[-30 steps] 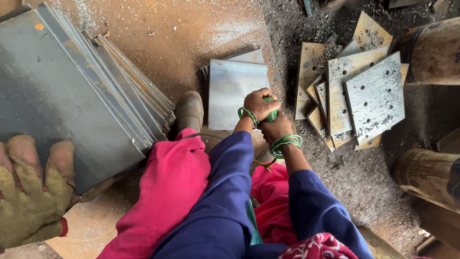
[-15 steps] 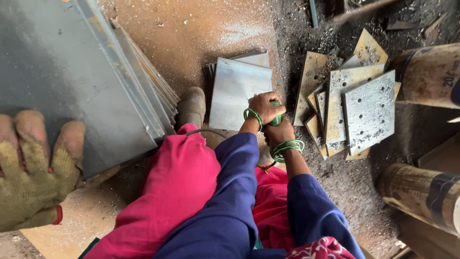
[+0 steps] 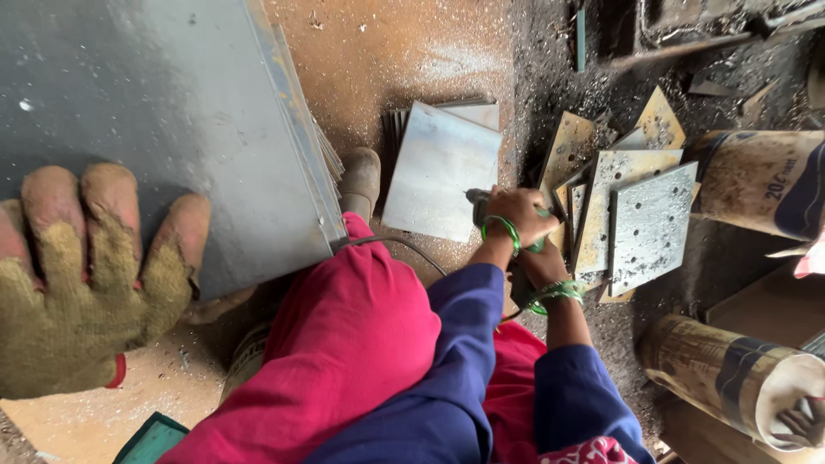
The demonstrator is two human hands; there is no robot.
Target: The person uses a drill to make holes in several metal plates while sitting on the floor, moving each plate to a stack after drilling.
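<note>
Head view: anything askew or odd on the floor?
Yes: beside the grey power tool, the grey drilled square steel plates lie fanned and overlapping at mixed angles, unlike the neater stack of plain steel sheets.

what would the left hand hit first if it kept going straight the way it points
Most likely the pale square steel plate: the left hand grips a dark tool whose tip points at that plate's right edge; depth is unclear.

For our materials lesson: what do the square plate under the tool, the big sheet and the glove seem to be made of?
Square plate: probably steel, dull grey, rust-tinged. Big sheet: likely steel, dark matte, thin edge. Glove: knitted fabric, yellowish, with reddish, perhaps rubbery, fingertips.
</note>
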